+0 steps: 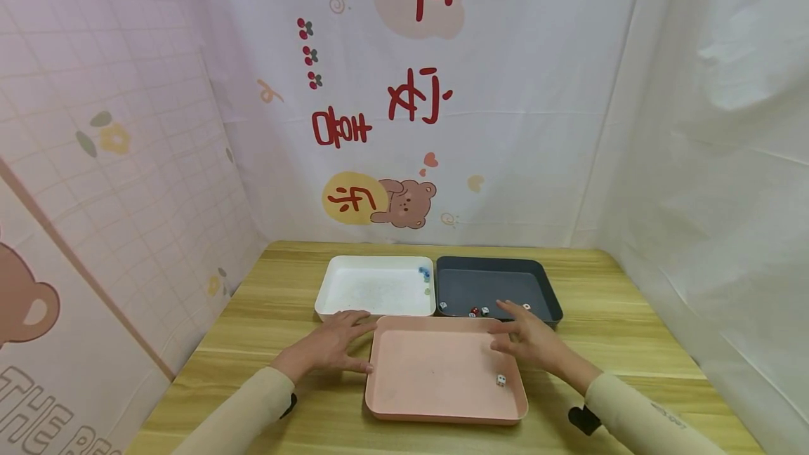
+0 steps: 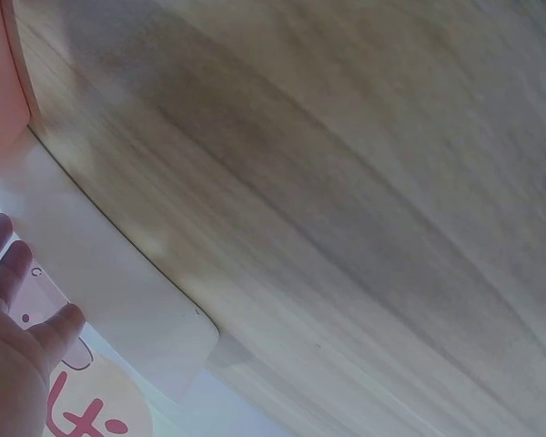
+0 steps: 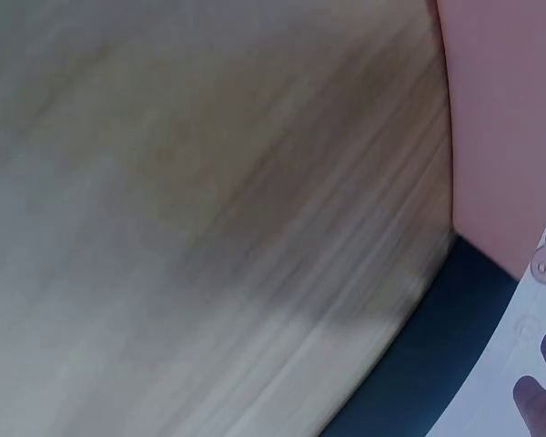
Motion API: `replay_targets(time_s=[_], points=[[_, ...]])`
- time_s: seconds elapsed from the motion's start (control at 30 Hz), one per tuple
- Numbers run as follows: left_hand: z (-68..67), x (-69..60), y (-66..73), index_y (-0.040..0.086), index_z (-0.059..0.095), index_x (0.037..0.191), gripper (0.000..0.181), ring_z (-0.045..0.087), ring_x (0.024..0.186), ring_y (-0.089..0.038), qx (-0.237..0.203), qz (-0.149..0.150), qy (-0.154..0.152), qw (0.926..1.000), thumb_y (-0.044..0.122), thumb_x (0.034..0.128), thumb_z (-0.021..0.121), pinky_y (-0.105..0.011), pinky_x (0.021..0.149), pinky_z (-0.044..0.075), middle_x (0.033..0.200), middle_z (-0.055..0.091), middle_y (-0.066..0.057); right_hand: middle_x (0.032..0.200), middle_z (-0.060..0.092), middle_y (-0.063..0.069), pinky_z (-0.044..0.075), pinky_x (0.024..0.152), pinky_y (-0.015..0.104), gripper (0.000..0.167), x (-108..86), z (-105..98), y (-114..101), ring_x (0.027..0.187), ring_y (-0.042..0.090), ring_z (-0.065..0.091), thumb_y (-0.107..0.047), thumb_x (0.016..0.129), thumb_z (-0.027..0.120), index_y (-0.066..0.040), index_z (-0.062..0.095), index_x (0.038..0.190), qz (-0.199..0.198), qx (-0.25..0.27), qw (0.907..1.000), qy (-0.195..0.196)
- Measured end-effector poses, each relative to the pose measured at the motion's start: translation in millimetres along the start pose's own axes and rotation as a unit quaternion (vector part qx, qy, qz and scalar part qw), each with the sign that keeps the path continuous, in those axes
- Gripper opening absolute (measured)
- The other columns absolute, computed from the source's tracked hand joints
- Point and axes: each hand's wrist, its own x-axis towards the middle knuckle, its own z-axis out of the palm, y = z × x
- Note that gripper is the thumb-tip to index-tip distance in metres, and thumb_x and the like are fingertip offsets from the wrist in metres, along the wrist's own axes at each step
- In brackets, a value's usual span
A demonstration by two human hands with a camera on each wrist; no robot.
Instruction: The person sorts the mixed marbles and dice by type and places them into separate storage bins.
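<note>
A pink tray [image 1: 436, 406] lies nearest the person, with one white die [image 1: 501, 380] in its right part. Beside the tray's left edge is my left hand [image 1: 331, 344], fingers spread; whether it touches the rim is unclear. My right hand [image 1: 529, 337] hovers over the tray's upper right corner, fingers apart and holding nothing. In the left wrist view the left fingers [image 2: 16, 264] show with nothing between them. The right fingertips [image 3: 533, 401] appear only at the edge of the right wrist view.
Behind the pink tray stand a white tray [image 1: 373, 293] with small blue and greenish pieces [image 1: 425, 274] at its right end, and a dark grey tray [image 1: 499, 283] holding several dice [image 1: 475, 312]. All sit on a wooden table [image 1: 607, 314]. Printed cloth [image 1: 524, 90] hangs around it.
</note>
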Motion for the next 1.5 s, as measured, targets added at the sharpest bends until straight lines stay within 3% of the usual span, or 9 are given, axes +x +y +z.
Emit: replay_targets(time_s=[0.13,0.33,0.57,0.73,1.0,1.23,1.5], points=[[0.3,0.1,-0.5,0.013,0.047,0.149,0.088,0.036,0.139,-0.037,0.000,0.000,0.000,1.0000,0.067,0.0811,0.068,-0.056,0.114,0.026,0.152,0.038,-0.018,0.148,0.044,0.023,0.032,0.102,0.070,0.034,-2.7,2.2,-3.9,0.137,0.051,0.033,-0.039,0.088,0.075,-0.013,0.078,0.110,-0.032,0.015,0.9993,-0.016],[0.0,-0.1,-0.7,0.014,0.047,0.149,0.089,0.036,0.139,-0.037,0.003,0.000,0.001,1.0000,0.067,0.0810,0.068,-0.056,0.114,0.027,0.152,0.038,-0.017,0.137,0.058,0.017,0.038,0.101,0.063,0.034,-5.9,6.3,-4.1,0.131,0.047,0.045,-0.037,0.081,0.081,-0.020,0.078,0.111,-0.121,-0.016,0.9914,-0.049],[-0.6,-0.5,-0.6,0.014,0.047,0.149,0.089,0.036,0.139,-0.037,0.003,-0.003,-0.001,1.0000,0.069,0.0810,0.066,-0.056,0.114,0.027,0.152,0.038,-0.017,0.123,0.068,0.005,0.044,0.099,0.058,0.035,-6.6,8.7,-6.6,0.126,0.042,0.052,-0.025,0.079,0.083,-0.020,0.077,0.113,-0.150,-0.037,0.9839,-0.090],[-0.3,-0.7,-0.7,0.015,0.047,0.149,0.089,0.035,0.139,-0.038,0.001,-0.005,-0.003,1.0000,0.069,0.0811,0.066,-0.056,0.113,0.028,0.152,0.038,-0.017,0.116,0.071,0.001,0.039,0.100,0.065,0.033,-7.2,8.0,-9.6,0.119,0.038,0.059,-0.020,0.079,0.083,-0.018,0.077,0.112,-0.175,-0.049,0.9776,-0.106],[1.3,-0.1,-1.4,0.016,0.047,0.149,0.089,0.034,0.140,-0.036,0.005,-0.009,-0.002,0.9999,0.071,0.0810,0.065,-0.055,0.114,0.028,0.152,0.038,-0.016,0.111,0.071,-0.004,0.038,0.100,0.067,0.031,-9.0,8.9,-9.4,0.117,0.036,0.060,-0.029,0.080,0.083,-0.018,0.078,0.108,-0.174,-0.073,0.9754,-0.113],[0.4,-1.4,0.9,0.017,0.046,0.150,0.088,0.034,0.140,-0.037,0.006,-0.012,-0.005,0.9999,0.069,0.0818,0.066,-0.056,0.113,0.028,0.153,0.038,-0.015,0.122,0.067,0.006,0.035,0.103,0.066,0.029,-9.9,8.1,-9.4,0.120,0.033,0.057,-0.040,0.079,0.082,-0.024,0.080,0.103,-0.127,-0.106,0.9771,-0.133],[-0.3,-1.6,1.5,0.016,0.047,0.149,0.087,0.035,0.140,-0.037,0.003,-0.008,-0.001,1.0000,0.068,0.0816,0.067,-0.056,0.113,0.028,0.152,0.039,-0.016,0.128,0.065,0.008,0.032,0.107,0.064,0.018,-8.2,8.9,-10.8,0.125,0.034,0.054,-0.034,0.077,0.084,-0.027,0.080,0.093,-0.074,-0.095,0.9815,-0.149]])
